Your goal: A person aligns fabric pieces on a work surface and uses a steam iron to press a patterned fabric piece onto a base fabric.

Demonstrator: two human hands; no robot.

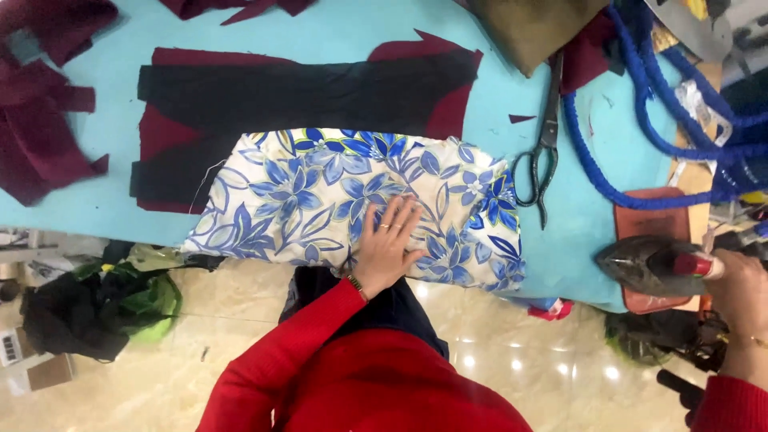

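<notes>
My left hand (390, 244) lies flat on the floral cloth (320, 200), fingers (404, 214) spread and released, pressing it down and gripping nothing. My right hand (740, 280) is out at the right edge, fingers clenched round the red handle of the iron (644, 264), which rests on its brown pad (652, 210) well apart from the cloth. So I judge the pressing is not under way on this piece: the cloth is laid out and held, but the iron is not yet on it. The cloth sits at the near edge of the turquoise tabletop (336, 32), right in front of me, its lower hem hanging just over the edge. It is cream with big blue flowers and leaves, soft and a bit puffy, with shallow wrinkles across it, most of all toward the right end, so there is smoothing left to do. Behind it, partly tucked under its far edge, lies a black piece (296, 92) over maroon fabric (164, 132). Scissors (544, 144) lie closed just right of the cloth, and a blue cord (632, 152) loops beyond them. More maroon scraps (44, 112) sit at the far left.
</notes>
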